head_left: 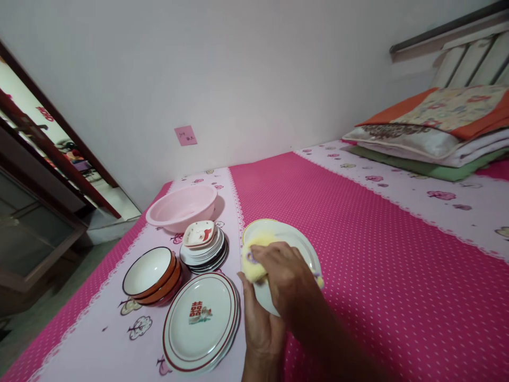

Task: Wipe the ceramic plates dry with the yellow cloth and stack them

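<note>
A white plate (302, 240) with a thin yellowish rim is tilted up in front of me. My left hand (262, 329) grips its near-left edge from below, thumb along the rim. Pressed against the plate's face is a fluffy pale-yellow cloth (254, 269), bunched in my right hand (284, 270); a bit of it shows past the plate's right edge. To the left lies a stack of large plates (201, 329) with dark red rings and a red printed mark. Behind that stand several small plates (202, 258) topped by a squarish patterned dish (199, 234).
Brown bowls (153, 273) with white insides are stacked at the left. A pink basin (183, 207) stands at the back near the wall. Folded bedding (433, 132) is piled at the far right on the pink dotted cover (377, 254). A doorway opens at the left.
</note>
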`<action>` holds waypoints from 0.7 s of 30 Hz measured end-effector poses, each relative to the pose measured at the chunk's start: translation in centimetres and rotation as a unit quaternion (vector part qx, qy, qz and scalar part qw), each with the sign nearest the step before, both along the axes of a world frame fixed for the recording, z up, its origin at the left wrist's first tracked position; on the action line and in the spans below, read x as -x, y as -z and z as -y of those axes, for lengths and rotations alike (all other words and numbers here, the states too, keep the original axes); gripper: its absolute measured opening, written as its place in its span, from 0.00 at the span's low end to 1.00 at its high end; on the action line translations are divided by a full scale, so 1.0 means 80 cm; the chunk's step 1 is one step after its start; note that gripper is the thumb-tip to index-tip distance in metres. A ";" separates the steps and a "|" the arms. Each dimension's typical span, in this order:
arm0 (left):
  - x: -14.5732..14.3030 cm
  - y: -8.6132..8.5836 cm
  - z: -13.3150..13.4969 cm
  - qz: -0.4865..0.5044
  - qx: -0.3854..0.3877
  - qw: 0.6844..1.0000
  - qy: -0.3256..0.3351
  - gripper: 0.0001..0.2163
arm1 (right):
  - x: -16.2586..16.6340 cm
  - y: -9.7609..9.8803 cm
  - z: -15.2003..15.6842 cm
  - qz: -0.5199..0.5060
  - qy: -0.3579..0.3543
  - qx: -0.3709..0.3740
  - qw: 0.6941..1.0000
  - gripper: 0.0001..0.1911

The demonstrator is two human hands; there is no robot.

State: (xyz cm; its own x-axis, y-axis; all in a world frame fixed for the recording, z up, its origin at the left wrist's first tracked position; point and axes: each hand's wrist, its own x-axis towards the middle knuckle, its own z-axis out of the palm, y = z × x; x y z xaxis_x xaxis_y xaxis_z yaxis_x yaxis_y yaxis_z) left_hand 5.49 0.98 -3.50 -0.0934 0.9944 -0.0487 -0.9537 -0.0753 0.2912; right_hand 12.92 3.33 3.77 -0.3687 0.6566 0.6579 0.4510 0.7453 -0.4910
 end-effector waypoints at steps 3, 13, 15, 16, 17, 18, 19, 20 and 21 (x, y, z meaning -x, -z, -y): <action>-0.008 0.003 -0.001 -0.018 -0.014 1.000 0.001 0.26 | -0.022 0.002 -0.026 0.008 0.044 -0.010 0.999 0.19; 0.013 0.003 -0.003 -0.033 0.014 0.999 -0.038 0.29 | -0.066 0.003 -0.055 0.110 0.141 0.088 0.980 0.18; 0.023 0.003 -0.004 -0.032 0.023 0.997 -0.060 0.29 | -0.067 -0.001 -0.046 0.135 0.121 0.138 0.974 0.16; 0.027 0.002 -0.004 -0.030 0.028 0.997 -0.067 0.29 | -0.066 -0.002 -0.040 0.141 0.097 0.156 0.973 0.15; 0.030 0.001 -0.005 -0.026 0.033 0.996 -0.073 0.29 | -0.065 -0.003 -0.034 0.139 0.066 0.163 0.975 0.15; 0.033 0.000 -0.006 -0.020 0.038 0.996 -0.078 0.29 | -0.063 -0.003 -0.027 0.130 0.029 0.158 0.978 0.15; 0.035 -0.001 -0.007 -0.013 0.045 0.995 -0.086 0.29 | -0.059 -0.002 -0.019 0.116 -0.008 0.145 0.983 0.16; 0.035 -0.002 -0.007 -0.005 0.054 0.994 -0.093 0.28 | -0.054 -0.002 -0.012 0.105 -0.043 0.131 0.985 0.18; 0.035 -0.004 -0.007 0.005 0.065 0.993 -0.099 0.27 | -0.048 -0.002 -0.005 0.101 -0.073 0.121 0.985 0.18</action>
State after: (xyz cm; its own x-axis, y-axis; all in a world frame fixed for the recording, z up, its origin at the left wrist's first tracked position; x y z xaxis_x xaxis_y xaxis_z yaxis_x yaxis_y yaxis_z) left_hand 2.70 1.55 -3.19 -0.2850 0.9421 -0.1767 -0.9271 -0.2241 0.3006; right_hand 16.72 3.74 3.91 -0.5776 0.7161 0.3920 0.4542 0.6809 -0.5745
